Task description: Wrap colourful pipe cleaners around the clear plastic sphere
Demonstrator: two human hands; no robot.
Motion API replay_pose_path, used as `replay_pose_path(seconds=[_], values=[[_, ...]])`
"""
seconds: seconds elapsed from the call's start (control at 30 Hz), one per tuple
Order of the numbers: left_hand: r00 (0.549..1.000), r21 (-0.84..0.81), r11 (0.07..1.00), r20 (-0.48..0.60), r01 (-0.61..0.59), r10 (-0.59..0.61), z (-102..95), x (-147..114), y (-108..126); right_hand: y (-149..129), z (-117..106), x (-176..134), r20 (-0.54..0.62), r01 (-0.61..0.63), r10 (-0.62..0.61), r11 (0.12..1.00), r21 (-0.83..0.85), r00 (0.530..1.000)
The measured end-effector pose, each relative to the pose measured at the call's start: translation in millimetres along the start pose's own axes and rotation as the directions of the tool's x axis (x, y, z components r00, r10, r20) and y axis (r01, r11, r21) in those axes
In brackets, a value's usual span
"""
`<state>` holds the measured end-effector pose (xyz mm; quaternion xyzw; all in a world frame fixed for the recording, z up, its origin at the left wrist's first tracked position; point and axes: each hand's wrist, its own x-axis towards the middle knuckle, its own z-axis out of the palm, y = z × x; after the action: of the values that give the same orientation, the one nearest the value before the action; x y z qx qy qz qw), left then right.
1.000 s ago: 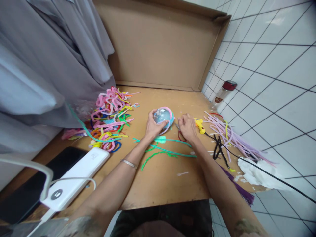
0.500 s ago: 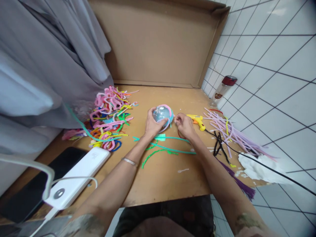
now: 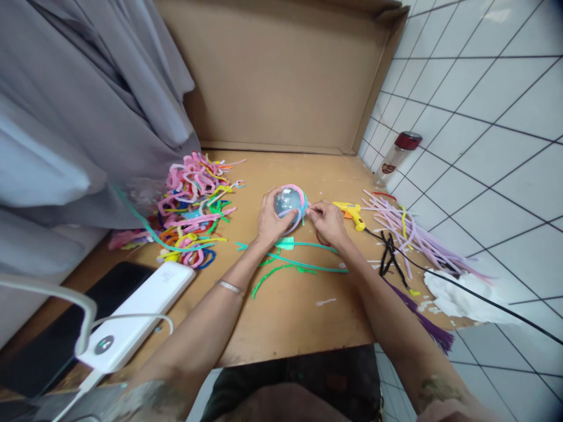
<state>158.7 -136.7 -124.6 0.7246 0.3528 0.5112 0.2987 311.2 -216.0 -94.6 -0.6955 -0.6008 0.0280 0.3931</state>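
Note:
My left hand [image 3: 269, 221] wraps round a clear ball [image 3: 285, 200] from its left side, thumb across the front. Pink, lilac and light blue pipe cleaners [image 3: 303, 202] curve along the ball's rim. At the ball's right edge, my right hand [image 3: 326, 220] has its fingertips pinched together against the blue part; whatever lies between them is too small to make out. Below the hands, teal pipe cleaners [image 3: 308, 265] and a bent green pipe cleaner [image 3: 269, 281] lie on the table [image 3: 299, 328]. A yellow glue gun [image 3: 352, 212] rests just right of my right hand.
Tangled colourful pipe cleaners [image 3: 193, 181] are heaped at left, near a white power bank [image 3: 145, 310] with cables. Lilac pipe cleaners [image 3: 422, 240], a clear bottle [image 3: 393, 158] and white tissue [image 3: 461, 296] line the right side. Cardboard [image 3: 281, 76] stands behind.
My right hand has shifted slightly left, so its fingertips now meet the ball's right edge. My left hand keeps its hold on the ball.

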Motion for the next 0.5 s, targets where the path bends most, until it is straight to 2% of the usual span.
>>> replay_pose_path(seconds=[0.2,0.4,0.5], values=[[0.997,0.035,0.996,-0.008,-0.079,0.080,1.1,-1.1,-2.0,-8.7,-2.7,-0.8,0.045,-0.010,0.011,1.000,-0.029,0.999],[0.980,0.022,0.980,-0.006,-0.198,0.198,2.4,-0.2,-12.0,-11.8,-4.3,-1.9,0.135,-0.163,0.170,0.984,-0.066,0.976],[0.975,0.010,0.974,-0.002,-0.224,0.224,3.0,0.4,-15.1,-4.6,3.7,-2.0,0.192,-0.225,0.216,0.974,0.021,0.957]])
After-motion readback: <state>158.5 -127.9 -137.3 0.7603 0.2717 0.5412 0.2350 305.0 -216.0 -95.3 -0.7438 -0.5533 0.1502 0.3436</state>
